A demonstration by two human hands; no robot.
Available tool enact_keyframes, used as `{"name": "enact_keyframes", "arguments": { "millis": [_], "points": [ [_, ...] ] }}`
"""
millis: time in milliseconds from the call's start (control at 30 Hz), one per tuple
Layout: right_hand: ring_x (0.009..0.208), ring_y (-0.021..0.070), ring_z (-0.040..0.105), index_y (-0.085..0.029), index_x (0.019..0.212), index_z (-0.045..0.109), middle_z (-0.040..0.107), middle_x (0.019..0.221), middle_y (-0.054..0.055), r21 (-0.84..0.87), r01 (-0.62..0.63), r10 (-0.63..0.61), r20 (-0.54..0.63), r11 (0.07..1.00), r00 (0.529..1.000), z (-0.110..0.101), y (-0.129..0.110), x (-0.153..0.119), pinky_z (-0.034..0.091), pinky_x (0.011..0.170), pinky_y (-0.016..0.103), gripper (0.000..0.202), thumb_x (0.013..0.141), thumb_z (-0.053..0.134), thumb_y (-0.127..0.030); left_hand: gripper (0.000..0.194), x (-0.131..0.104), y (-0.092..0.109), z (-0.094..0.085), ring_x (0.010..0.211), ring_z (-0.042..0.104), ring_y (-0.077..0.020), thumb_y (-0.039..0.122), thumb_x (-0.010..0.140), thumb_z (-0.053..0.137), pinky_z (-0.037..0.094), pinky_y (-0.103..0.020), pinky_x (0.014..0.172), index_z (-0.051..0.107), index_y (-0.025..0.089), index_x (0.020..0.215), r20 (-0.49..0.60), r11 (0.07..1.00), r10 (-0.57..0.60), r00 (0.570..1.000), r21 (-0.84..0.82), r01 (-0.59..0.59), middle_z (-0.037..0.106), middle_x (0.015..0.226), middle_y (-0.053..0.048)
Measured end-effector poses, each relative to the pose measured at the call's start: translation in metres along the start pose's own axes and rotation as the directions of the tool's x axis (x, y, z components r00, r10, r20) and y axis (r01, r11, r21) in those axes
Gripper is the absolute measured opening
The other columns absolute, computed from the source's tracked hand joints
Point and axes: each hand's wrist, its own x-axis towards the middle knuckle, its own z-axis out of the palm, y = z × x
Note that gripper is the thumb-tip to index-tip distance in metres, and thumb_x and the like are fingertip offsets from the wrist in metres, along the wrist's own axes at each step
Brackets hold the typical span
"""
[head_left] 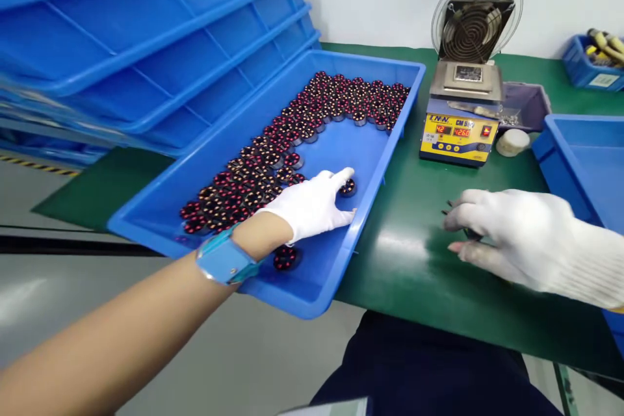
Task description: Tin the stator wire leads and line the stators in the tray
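Note:
My left hand [314, 205], in a white glove with a blue wrist strap [227, 260], reaches into a blue tray [336, 273]. Its thumb and fingers are spread beside a small black round part [348, 188]. Many similar parts [253, 175] with pink or yellow dots are packed across the tray's left and back. One more part [286, 258] lies below my left wrist. Over the green table, my right hand [511, 234], also gloved in white, has its fingers curled round a small dark object [472, 234], mostly hidden by the fingers.
Blue trays [160, 32] are stacked at the left. A yellow-fronted soldering unit [457, 136] with a fan [470, 32] stands at the back, beside a round white jar [513, 142] and a purple bin [533, 104]. Another blue tray [560, 162] is on the right.

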Motion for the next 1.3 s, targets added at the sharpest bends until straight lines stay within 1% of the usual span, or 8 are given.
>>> {"name": "enact_keyframes", "arguments": {
  "millis": [267,433,533,633,967,1067,1167,1300],
  "points": [
    [0.08,0.0231,0.067,-0.029,0.106,0.065,0.067,0.108,0.005,0.029,0.112,-0.109,-0.082,0.993,0.991,0.026,-0.001,0.023,0.046,0.059,0.034,0.024,0.09,0.051,-0.04,0.049,0.031,-0.004,0.0,0.09,0.066,-0.0294,0.05,0.08,0.057,0.052,-0.043,0.084,0.065,0.013,0.111,-0.12,0.821,-0.046,0.992,-0.57,-0.031,0.066,0.106,-0.016],
    [0.078,0.0158,0.066,-0.027,0.109,0.065,0.067,0.106,0.001,0.37,0.104,0.079,-0.447,0.923,0.891,0.028,-0.003,0.025,0.051,0.065,0.028,0.026,0.083,0.063,-0.031,0.03,0.017,0.031,-0.037,0.07,0.062,-0.0149,0.046,0.083,0.063,0.051,-0.024,0.057,0.064,0.016,0.087,-0.164,-0.02,0.06,0.985,-0.986,-0.163,0.066,0.09,-0.007],
    [0.079,0.0147,0.065,-0.023,0.114,0.062,0.065,0.107,0.003,0.471,0.165,0.185,-0.61,0.866,0.771,0.03,-0.008,0.031,0.054,0.071,0.028,0.035,0.08,0.067,-0.029,0.027,0.015,0.071,-0.04,0.07,0.063,-0.0128,0.039,0.078,0.074,0.053,-0.021,0.06,0.065,0.015,0.085,-0.189,-0.226,0.137,0.972,-0.962,-0.155,0.065,0.085,-0.004],
    [0.089,0.0177,0.065,-0.022,0.124,0.057,0.061,0.119,0.006,0.486,0.184,0.235,-0.676,0.854,0.698,0.034,-0.004,0.038,0.056,0.078,0.031,0.049,0.078,0.069,-0.031,0.03,0.022,0.103,-0.029,0.076,0.066,-0.0148,0.035,0.072,0.081,0.056,-0.023,0.066,0.064,0.015,0.086,-0.149,-0.244,0.227,0.962,-0.965,-0.092,0.065,0.085,-0.003],
    [0.107,0.0201,0.062,-0.017,0.117,0.065,0.065,0.113,0.007,0.384,0.228,0.095,-0.663,0.895,0.743,0.02,0.022,0.04,0.049,0.097,0.033,0.034,0.086,0.05,-0.015,0.042,0.031,0.116,-0.013,0.07,0.061,-0.0109,0.038,0.072,0.079,0.054,-0.022,0.064,0.065,0.013,0.102,-0.11,-0.172,0.21,0.971,-0.982,-0.074,0.064,0.085,-0.003],
    [0.104,0.0194,0.063,-0.015,0.117,0.063,0.066,0.114,0.007,0.598,0.184,0.271,-0.588,0.78,0.762,0.018,0.024,0.041,0.051,0.093,0.032,0.033,0.087,0.051,-0.016,0.048,0.025,0.116,-0.016,0.081,0.067,-0.015,0.036,0.073,0.078,0.057,-0.029,0.081,0.063,0.013,0.112,-0.16,-0.008,0.077,0.984,-0.987,-0.16,0.069,0.093,-0.005],
    [0.078,0.0155,0.065,-0.018,0.105,0.065,0.07,0.092,0.003,0.822,0.066,0.339,-0.305,0.566,0.89,0.021,0.024,0.044,0.054,0.07,0.027,0.024,0.093,0.049,-0.033,0.052,0.021,0.115,-0.014,0.095,0.068,-0.0214,0.036,0.07,0.08,0.055,-0.037,0.094,0.063,0.016,0.114,-0.282,0.231,0.056,0.958,-0.93,-0.287,0.071,0.104,-0.007],
    [0.057,0.0126,0.057,-0.019,0.08,0.06,0.063,0.067,0.0,0.843,-0.053,0.319,-0.144,0.535,0.937,0.021,0.025,0.044,0.045,0.051,0.022,0.033,0.093,0.05,-0.048,0.05,0.018,0.111,-0.008,0.109,0.065,-0.0254,0.039,0.068,0.08,0.049,-0.042,0.104,0.066,0.021,0.112,-0.478,0.507,0.153,0.865,-0.713,-0.484,0.069,0.115,-0.005]
  ]
}}
